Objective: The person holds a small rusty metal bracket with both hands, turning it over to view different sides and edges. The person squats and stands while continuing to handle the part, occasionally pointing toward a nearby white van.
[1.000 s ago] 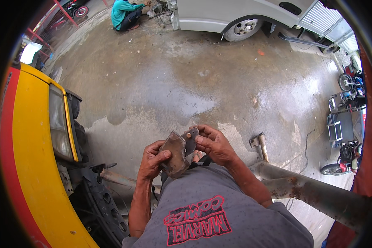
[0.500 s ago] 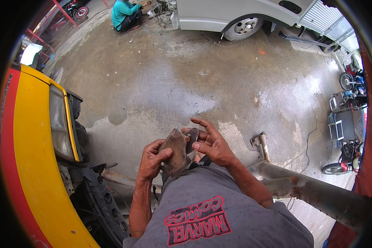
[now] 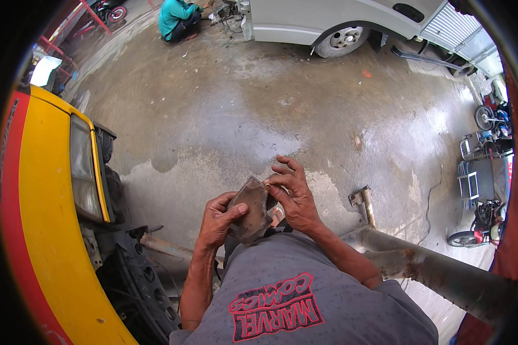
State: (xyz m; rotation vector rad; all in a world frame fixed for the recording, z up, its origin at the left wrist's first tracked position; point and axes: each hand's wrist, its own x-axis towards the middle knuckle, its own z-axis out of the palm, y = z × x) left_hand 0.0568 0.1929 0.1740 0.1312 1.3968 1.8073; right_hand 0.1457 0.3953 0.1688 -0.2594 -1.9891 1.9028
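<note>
In front of my waist, my left hand [image 3: 217, 221] grips a flat, irregular greyish-brown plate [image 3: 249, 211] by its left side, thumb on the face. The thumb and forefinger of my right hand [image 3: 293, 198] pinch a small brass-coloured piece [image 3: 267, 185] at the plate's upper right edge. Its other fingers are raised and bent. A dark part behind that edge is mostly covered by my right hand, so I cannot tell how it joins the plate.
A yellow and red vehicle front [image 3: 52, 201] stands close at left. A rusty grey pipe frame [image 3: 420, 259] runs along my right. Across the wet concrete floor [image 3: 213, 109] are a squatting person [image 3: 175, 22] and a silver van [image 3: 305, 26]. Motorcycles [image 3: 472, 233] stand at far right.
My right thumb and forefinger have closed on the brass-coloured piece. The dark part beside the plate has become mostly hidden. The plate has turned slightly and shifted a little to the right.
</note>
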